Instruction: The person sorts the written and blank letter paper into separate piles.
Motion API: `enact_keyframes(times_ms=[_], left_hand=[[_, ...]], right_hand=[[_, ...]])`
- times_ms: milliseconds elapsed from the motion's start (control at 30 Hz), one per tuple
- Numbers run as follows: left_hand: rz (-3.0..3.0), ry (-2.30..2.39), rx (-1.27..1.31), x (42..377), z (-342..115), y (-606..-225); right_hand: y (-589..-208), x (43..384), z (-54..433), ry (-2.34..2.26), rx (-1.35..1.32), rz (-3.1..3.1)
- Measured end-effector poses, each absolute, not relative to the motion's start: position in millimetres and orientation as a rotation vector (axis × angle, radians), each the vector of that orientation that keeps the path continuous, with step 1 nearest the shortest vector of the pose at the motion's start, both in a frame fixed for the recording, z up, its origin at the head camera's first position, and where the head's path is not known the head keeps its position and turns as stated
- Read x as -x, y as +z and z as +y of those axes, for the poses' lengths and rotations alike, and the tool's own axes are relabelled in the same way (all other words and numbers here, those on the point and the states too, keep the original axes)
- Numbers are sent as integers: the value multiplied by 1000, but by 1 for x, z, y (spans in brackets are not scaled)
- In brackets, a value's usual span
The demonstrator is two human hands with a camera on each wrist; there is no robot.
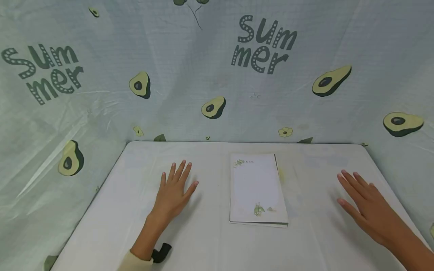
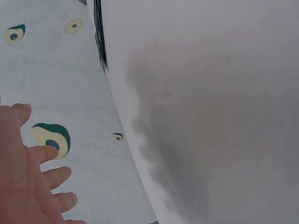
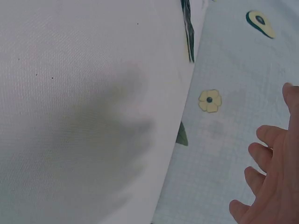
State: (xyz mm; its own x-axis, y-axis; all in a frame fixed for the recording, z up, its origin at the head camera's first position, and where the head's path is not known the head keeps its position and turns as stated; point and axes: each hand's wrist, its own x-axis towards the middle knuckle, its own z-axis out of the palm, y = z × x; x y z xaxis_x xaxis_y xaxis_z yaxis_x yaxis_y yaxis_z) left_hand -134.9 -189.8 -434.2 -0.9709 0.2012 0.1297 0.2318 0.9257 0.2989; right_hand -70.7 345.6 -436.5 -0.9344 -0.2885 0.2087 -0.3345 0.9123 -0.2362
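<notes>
A white notepad (image 1: pixel 255 188) with small green plant prints near its top left and bottom lies on the white table, between the two hands. A second sheet edge shows beneath its lower side. To its left my left hand (image 1: pixel 173 194) is held palm down with fingers spread, touching nothing. My right hand (image 1: pixel 367 209) is off to the right, fingers straight and thumb apart, also holding nothing. Both hands cast shadows on the table. In the wrist views the left hand (image 2: pixel 28 172) and right hand (image 3: pixel 271 168) show only in part, with bare fingers.
The white tabletop (image 1: pixel 217 248) ends at a back edge against a pale curtain (image 1: pixel 183 82) printed with avocados, flowers and "summer" lettering. The curtain also hangs along both sides. A black strap piece (image 1: pixel 162 253) sits at my left wrist, beside the cream sleeve (image 1: pixel 135 262).
</notes>
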Motion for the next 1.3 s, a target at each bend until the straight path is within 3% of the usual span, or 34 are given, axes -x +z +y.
enact_keyframes(times_ms=[800,1300], left_hand=[[-2997,-1038,353,135,-154,-430],[-2874,-1373,320,142,-136,-432]], right_hand=[[-441,88,314,539,-563,-2889],[-435,92,296,718,-436,-3010]])
